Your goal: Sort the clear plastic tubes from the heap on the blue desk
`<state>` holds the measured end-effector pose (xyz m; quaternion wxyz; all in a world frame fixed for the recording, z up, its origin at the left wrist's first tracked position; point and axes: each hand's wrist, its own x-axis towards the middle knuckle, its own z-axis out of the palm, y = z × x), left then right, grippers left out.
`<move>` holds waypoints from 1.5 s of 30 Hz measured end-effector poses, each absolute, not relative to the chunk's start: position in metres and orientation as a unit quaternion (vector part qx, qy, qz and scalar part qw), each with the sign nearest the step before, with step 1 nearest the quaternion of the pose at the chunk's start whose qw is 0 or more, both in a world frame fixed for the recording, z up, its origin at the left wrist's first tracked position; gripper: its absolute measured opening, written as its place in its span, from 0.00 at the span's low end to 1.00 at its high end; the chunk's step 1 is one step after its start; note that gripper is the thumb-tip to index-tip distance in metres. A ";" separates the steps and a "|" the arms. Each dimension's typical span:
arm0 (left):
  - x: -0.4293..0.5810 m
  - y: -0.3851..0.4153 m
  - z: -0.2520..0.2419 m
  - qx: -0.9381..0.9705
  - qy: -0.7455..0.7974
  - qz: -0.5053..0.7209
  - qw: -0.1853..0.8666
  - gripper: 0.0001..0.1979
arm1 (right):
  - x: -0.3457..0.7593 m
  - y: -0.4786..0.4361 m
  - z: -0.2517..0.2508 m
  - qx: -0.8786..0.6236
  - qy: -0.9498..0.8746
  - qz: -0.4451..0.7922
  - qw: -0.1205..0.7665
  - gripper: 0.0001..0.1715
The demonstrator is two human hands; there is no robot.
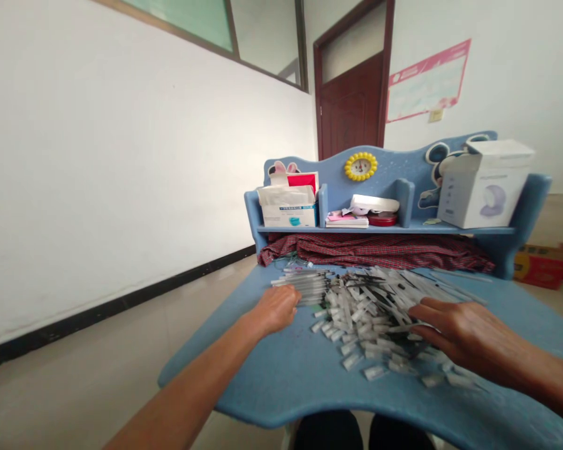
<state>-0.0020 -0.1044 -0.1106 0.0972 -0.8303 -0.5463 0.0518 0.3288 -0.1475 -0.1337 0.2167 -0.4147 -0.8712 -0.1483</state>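
A heap of thin, translucent, pen-like tubes [380,294], some dark inside, covers the middle of the blue desk [263,375]. Short clear caps [349,347] lie scattered along its near side. To the left is a neater row of similar tubes [309,287], lying side by side. My left hand [279,307] rests at the near left end of that row with its fingers curled closed; whatever they hold is hidden. At the right of the heap, my right hand [455,325] pinches a thin tube between thumb and fingers, its end pointing left.
Behind the heap, a folded red checked cloth [370,250] lies under the desk's shelf [281,229]. The shelf carries a mask box [288,212], a yellow clock [361,166] above, a red round tin [382,220] and a large white box [485,187]. A white wall [122,156] stands left.
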 end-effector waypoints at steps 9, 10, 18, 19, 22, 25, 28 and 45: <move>-0.004 -0.097 -0.109 -0.829 -0.548 0.076 0.083 0.05 | 0.307 -0.149 -0.123 -0.419 -0.892 -0.099 0.137 0.13; -0.004 -0.097 -0.108 -0.830 -0.547 0.077 0.081 0.05 | 0.306 -0.149 -0.123 -0.421 -0.892 -0.092 0.135 0.13; 0.002 -0.106 -0.105 -0.841 -0.531 0.059 0.088 0.05 | 0.307 -0.149 -0.117 -0.422 -0.893 -0.065 0.143 0.14; 0.003 -0.108 -0.104 -0.842 -0.529 0.053 0.089 0.05 | 0.307 -0.149 -0.116 -0.423 -0.892 -0.064 0.146 0.13; 0.014 -0.113 -0.097 -0.862 -0.503 0.002 0.065 0.04 | 0.305 -0.148 -0.112 -0.435 -0.884 -0.046 0.165 0.14; 0.035 -0.123 -0.091 -0.896 -0.438 -0.075 -0.004 0.04 | 0.302 -0.144 -0.108 -0.451 -0.866 0.013 0.214 0.15; 0.059 -0.133 -0.085 -0.915 -0.379 -0.129 -0.053 0.04 | 0.299 -0.139 -0.108 -0.466 -0.836 0.092 0.275 0.20; 0.107 -0.110 -0.101 -0.909 -0.340 -0.239 -0.015 0.11 | 0.321 -0.115 -0.110 -0.424 -0.668 0.438 0.427 0.20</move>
